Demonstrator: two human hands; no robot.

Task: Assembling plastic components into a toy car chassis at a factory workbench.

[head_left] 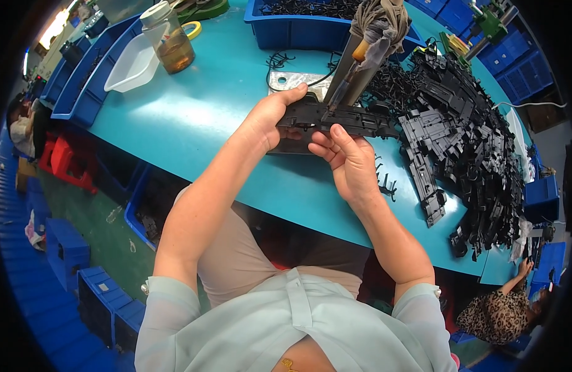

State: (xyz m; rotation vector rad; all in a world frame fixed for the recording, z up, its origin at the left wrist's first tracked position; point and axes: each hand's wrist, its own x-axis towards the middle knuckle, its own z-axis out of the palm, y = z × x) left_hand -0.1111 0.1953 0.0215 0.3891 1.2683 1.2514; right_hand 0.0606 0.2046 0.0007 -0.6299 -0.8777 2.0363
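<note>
The left hand [274, 118] gripped the left end of the black plastic part [357, 118], thumb at the far side and fingertips at the near edge. The right hand [351, 158] was half curled against the near edge, thumb raised; whether it pinched the part could not be told. The part lay across both hands, below the tip of the upright tool [345, 74].

The step appeared to be positioning the part at that tip. Good practice likely called for a level part, a firm left grip, light right-hand guidance and fingers kept off the tip.

The column rose just beyond the hands and limited forward travel. The near edge of the bench [217, 68] crossed under the forearms. Loose black clips [387, 183] lay just right of the right hand, with the heap of black parts [484, 149] farther right. The wider room lay left of the left hand, as far as the white tray [131, 65].
</note>
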